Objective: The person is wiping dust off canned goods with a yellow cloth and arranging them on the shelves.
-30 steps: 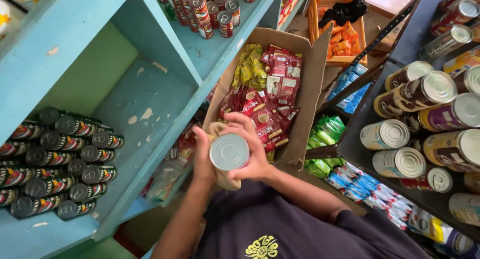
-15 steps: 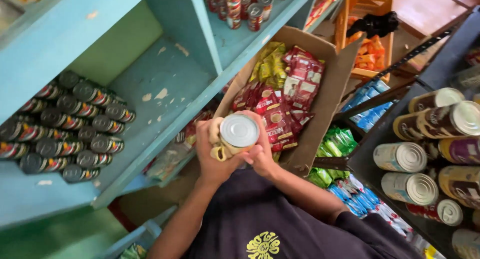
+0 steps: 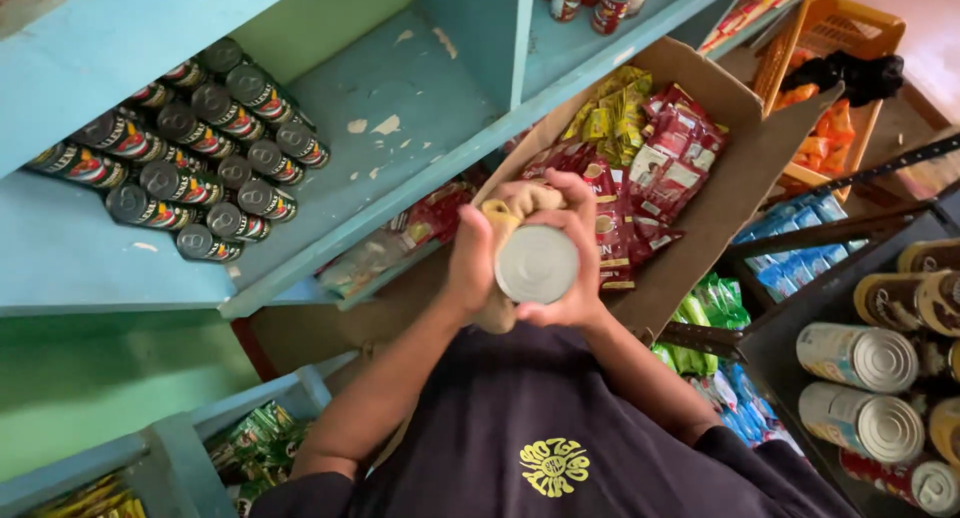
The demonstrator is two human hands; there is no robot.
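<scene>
Blue shelf nearer at ten o'clock, tin raised since.
Left hand and right hand clasp tin, cloth between.

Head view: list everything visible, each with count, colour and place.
can: one, silver end, held in both hands
cloth: one, tan, against the can
small cans: many, dark with red labels, on their sides on blue shelf
box: one, brown cardboard, holding red and yellow sachets
large cans: several, silver ends, rack at right
crate: one, orange, top right
left hand: on can and cloth
right hand: around can
</scene>
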